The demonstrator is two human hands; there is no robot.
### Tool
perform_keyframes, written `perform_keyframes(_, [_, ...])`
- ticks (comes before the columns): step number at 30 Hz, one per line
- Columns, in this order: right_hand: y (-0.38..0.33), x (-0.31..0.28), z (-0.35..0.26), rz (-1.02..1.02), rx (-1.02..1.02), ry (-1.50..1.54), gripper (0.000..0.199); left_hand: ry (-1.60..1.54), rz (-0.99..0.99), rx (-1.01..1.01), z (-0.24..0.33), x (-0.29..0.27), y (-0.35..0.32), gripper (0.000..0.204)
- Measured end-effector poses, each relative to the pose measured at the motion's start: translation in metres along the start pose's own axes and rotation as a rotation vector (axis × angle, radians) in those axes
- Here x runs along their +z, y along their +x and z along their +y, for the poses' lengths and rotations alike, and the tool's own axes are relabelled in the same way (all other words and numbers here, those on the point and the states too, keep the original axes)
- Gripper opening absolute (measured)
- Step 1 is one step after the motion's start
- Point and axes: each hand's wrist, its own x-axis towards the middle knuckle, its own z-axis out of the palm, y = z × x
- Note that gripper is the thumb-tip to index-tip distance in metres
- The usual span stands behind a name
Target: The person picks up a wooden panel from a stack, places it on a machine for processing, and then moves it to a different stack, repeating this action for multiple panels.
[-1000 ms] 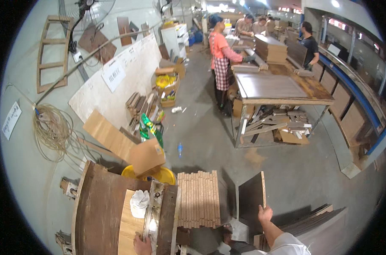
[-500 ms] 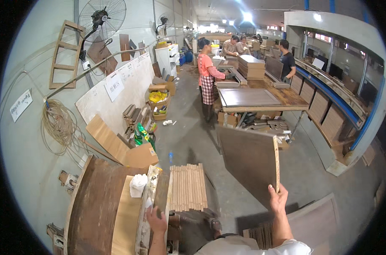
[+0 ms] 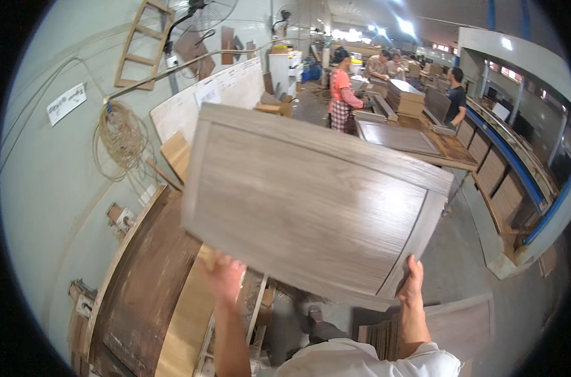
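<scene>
A grey wood-grain cabinet door panel [image 3: 304, 201] with a raised frame is held up in front of me, tilted, its framed face toward me. My right hand [image 3: 412, 284] grips its lower right edge, with the thumb on the frame and the other fingers behind it. My left hand [image 3: 226, 275] is just under the panel's lower left edge. It is smeared by motion, so whether it touches the panel or how its fingers are set is unclear. Below that hand runs a bench with a pale wooden board [image 3: 183, 320] along it.
A brown curved bench top [image 3: 141, 283] lies at left by the wall. Stacked panels [image 3: 378, 339] and another grey panel [image 3: 461, 323] stand low at right. Beyond, co-workers stand around a worktable [image 3: 455, 151]. A coiled hose [image 3: 121, 141] hangs on the left wall.
The panel has swung left across my front, turning from nearly edge-on to face me. My left hand has come off the bench edge and up toward it. The view has shifted left.
</scene>
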Motion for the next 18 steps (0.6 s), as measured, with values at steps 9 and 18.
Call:
perform_keyframes(9, [0.037, 0.068, 0.109, -0.285, 0.405, -0.283, 0.035, 0.0, 0.224, 0.524, 0.207, -0.13, -0.187, 0.08])
perform_keyframes(18, [0.073, 0.222, 0.218, -0.832, 0.469, -0.636, 0.052, 0.844, 0.806, -0.004, 0.258, -0.185, -0.354, 0.082])
